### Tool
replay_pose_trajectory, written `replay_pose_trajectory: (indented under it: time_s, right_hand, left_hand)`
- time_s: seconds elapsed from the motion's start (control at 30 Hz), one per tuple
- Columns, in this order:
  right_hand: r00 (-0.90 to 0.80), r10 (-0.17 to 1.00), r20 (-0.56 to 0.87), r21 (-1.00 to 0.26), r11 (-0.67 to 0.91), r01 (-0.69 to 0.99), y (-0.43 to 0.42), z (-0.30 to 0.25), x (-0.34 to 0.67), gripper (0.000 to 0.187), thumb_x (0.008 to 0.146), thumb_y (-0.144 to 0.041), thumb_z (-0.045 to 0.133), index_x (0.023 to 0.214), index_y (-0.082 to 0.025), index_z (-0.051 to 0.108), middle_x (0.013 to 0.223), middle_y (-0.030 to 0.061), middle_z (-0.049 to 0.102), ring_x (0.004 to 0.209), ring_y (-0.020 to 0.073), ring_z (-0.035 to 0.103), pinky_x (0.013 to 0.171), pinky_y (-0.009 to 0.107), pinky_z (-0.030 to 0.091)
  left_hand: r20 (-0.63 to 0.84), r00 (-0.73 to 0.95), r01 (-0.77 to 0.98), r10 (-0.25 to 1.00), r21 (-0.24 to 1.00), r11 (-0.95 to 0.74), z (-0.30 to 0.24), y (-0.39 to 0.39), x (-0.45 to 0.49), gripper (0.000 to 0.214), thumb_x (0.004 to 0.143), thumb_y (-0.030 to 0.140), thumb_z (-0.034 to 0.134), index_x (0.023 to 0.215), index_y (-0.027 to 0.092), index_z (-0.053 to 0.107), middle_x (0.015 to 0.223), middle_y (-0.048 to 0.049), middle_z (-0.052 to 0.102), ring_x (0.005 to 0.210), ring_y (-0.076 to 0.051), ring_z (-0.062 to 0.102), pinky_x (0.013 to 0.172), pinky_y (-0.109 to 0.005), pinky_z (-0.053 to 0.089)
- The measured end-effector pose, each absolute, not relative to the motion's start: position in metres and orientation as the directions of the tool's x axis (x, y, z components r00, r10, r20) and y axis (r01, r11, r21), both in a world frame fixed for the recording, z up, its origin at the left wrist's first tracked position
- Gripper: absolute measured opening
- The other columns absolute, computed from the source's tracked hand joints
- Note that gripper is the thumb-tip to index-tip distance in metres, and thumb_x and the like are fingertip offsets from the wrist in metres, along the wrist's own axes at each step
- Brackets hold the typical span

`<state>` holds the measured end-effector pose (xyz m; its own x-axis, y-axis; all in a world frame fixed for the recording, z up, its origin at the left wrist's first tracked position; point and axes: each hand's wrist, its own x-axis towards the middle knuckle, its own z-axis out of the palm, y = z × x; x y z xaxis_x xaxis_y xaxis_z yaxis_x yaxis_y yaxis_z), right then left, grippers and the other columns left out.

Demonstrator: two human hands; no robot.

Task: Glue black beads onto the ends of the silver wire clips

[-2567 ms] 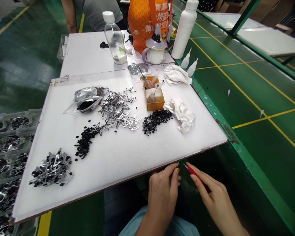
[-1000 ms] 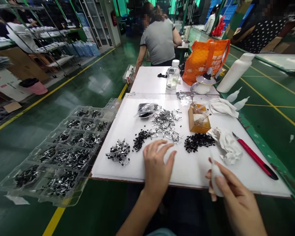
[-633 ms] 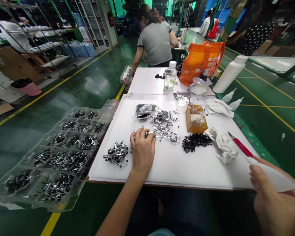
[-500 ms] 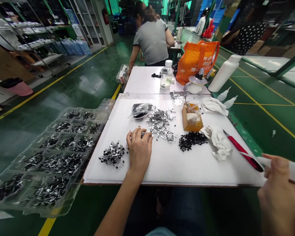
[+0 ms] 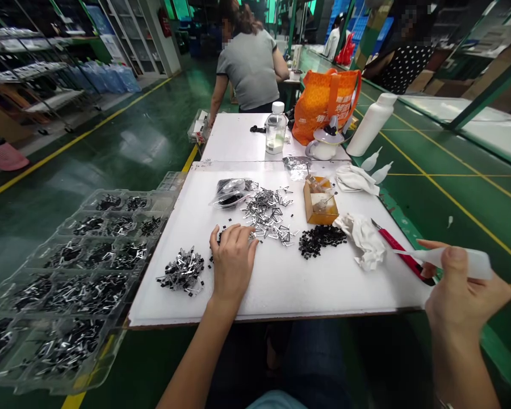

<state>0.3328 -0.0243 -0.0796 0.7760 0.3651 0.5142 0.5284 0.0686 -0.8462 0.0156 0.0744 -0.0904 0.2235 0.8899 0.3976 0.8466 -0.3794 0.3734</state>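
Note:
My left hand [image 5: 233, 264] lies palm down on the white tabletop [image 5: 281, 289], fingers apart and slightly bent. Small black pieces show beside its fingertips; whatever lies under the palm is hidden. To its left is a pile of metal clips with black ends [image 5: 182, 271], and beyond it a heap of bare metal clips [image 5: 266, 210]. My right hand [image 5: 462, 304] grips a white squeeze bottle [image 5: 478, 264] above the table's right edge, its thin nozzle pointing left. Below the nozzle lies a red-handled knife [image 5: 398, 248]. A heap of small black caps [image 5: 321, 241] sits mid-right.
A clear compartment tray [image 5: 34, 304] full of clips stands left of the table. Beyond my hands are a plastic bag of black parts [image 5: 232, 193], a yellow box [image 5: 321, 216], crumpled tissue [image 5: 366, 241], a jar [image 5: 276, 133] and an orange bag [image 5: 323, 108]. A co-worker [image 5: 253, 68] bends over farther back.
My right hand has come up and inward, bringing the squeeze bottle's nozzle further left over the knife. My left hand keeps nearly the same place on the table; the view has shifted slightly.

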Motion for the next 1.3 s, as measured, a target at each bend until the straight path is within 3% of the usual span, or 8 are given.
replay_pose_trajectory:
  time_s: [0.3, 0.5, 0.6, 0.7, 0.87, 1.07, 1.2, 1.3]
  right_hand:
    - [0.863, 0.234, 0.448, -0.887, 0.235, 0.397, -0.026, -0.069, 0.313, 0.038, 0.071, -0.052, 0.077, 0.057, -0.024, 0.056, 0.073, 0.0073, 0.068, 0.050, 0.0169, 0.050, 0.049, 0.037, 0.036]
    - [0.805, 0.593, -0.012, -0.980, 0.151, -0.126, -0.038, -0.067, 0.278, 0.046, 0.082, -0.064, 0.079, 0.077, -0.019, 0.069, 0.062, -0.0018, 0.051, 0.050, 0.0117, 0.042, 0.052, 0.033, 0.045]
    - [0.732, 0.676, -0.087, -0.950, 0.165, -0.266, -0.045, -0.065, 0.253, 0.049, 0.082, -0.068, 0.079, 0.074, -0.021, 0.067, 0.056, -0.0070, 0.042, 0.048, 0.0094, 0.036, 0.056, 0.030, 0.049]
    - [0.728, 0.685, -0.042, -0.932, 0.236, -0.276, -0.051, -0.060, 0.235, 0.051, 0.079, -0.070, 0.082, 0.074, -0.021, 0.071, 0.055, -0.0051, 0.049, 0.049, 0.0105, 0.041, 0.050, 0.026, 0.044]
    - [0.702, 0.702, 0.123, -0.928, 0.332, -0.170, -0.056, -0.047, 0.230, 0.045, 0.081, -0.065, 0.081, 0.073, -0.021, 0.078, 0.057, 0.0015, 0.062, 0.046, 0.0143, 0.048, 0.042, 0.030, 0.037]
    - [0.702, 0.686, 0.190, -0.919, 0.376, -0.119, -0.062, -0.038, 0.233, 0.043, 0.084, -0.062, 0.080, 0.075, -0.020, 0.081, 0.059, -0.0009, 0.067, 0.042, 0.0121, 0.045, 0.057, 0.034, 0.052]
    - [0.681, 0.690, 0.246, -0.917, 0.393, -0.067, -0.071, -0.041, 0.234, 0.043, 0.093, -0.061, 0.070, 0.079, -0.021, 0.080, 0.058, -0.0005, 0.063, 0.047, 0.0148, 0.046, 0.057, 0.035, 0.048]
    - [0.662, 0.694, 0.282, -0.920, 0.391, -0.018, -0.077, -0.046, 0.234, 0.044, 0.100, -0.059, 0.058, 0.086, -0.023, 0.080, 0.064, 0.0013, 0.065, 0.051, 0.0178, 0.049, 0.053, 0.036, 0.039]
  left_hand:
    - [0.452, 0.183, 0.842, 0.873, 0.387, -0.377, -0.089, 0.074, 0.016, 0.025, 0.105, 0.016, 0.054, 0.106, 0.023, 0.078, 0.103, -0.0072, 0.078, 0.103, -0.027, 0.071, 0.122, -0.059, 0.034]
    - [0.552, -0.019, 0.788, 0.834, 0.521, -0.327, -0.085, 0.065, 0.014, 0.024, 0.107, 0.019, 0.053, 0.115, 0.020, 0.076, 0.107, -0.0115, 0.075, 0.108, -0.030, 0.067, 0.103, -0.048, 0.050]
    - [0.531, -0.100, 0.727, 0.841, 0.616, -0.302, -0.080, 0.046, 0.014, 0.029, 0.108, 0.017, 0.051, 0.127, 0.018, 0.072, 0.098, -0.0085, 0.071, 0.093, -0.025, 0.068, 0.086, -0.037, 0.055]
    - [0.472, -0.127, 0.676, 0.872, 0.685, -0.272, -0.076, 0.024, 0.012, 0.029, 0.108, 0.015, 0.050, 0.121, 0.018, 0.076, 0.095, -0.0070, 0.068, 0.087, -0.022, 0.067, 0.074, -0.031, 0.056]
    - [0.390, -0.044, 0.641, 0.920, 0.717, -0.273, -0.080, 0.003, 0.004, 0.013, 0.100, 0.015, 0.065, 0.100, 0.017, 0.078, 0.092, -0.0061, 0.075, 0.089, -0.023, 0.069, 0.078, -0.033, 0.056]
    - [0.302, 0.033, 0.640, 0.953, 0.726, -0.252, -0.081, -0.003, -0.010, 0.018, 0.095, 0.012, 0.066, 0.100, 0.019, 0.083, 0.092, -0.0069, 0.072, 0.091, -0.026, 0.068, 0.081, -0.037, 0.053]
    - [0.258, -0.050, 0.614, 0.965, 0.770, -0.174, -0.066, -0.015, -0.009, 0.014, 0.098, 0.020, 0.067, 0.099, 0.020, 0.081, 0.078, -0.0018, 0.064, 0.072, -0.020, 0.062, 0.069, -0.031, 0.052]
    - [0.123, -0.051, 0.454, 0.991, 0.887, -0.086, -0.055, -0.029, 0.002, 0.014, 0.101, 0.022, 0.065, 0.104, 0.024, 0.079, 0.086, -0.0002, 0.076, 0.075, -0.017, 0.070, 0.072, -0.026, 0.056]
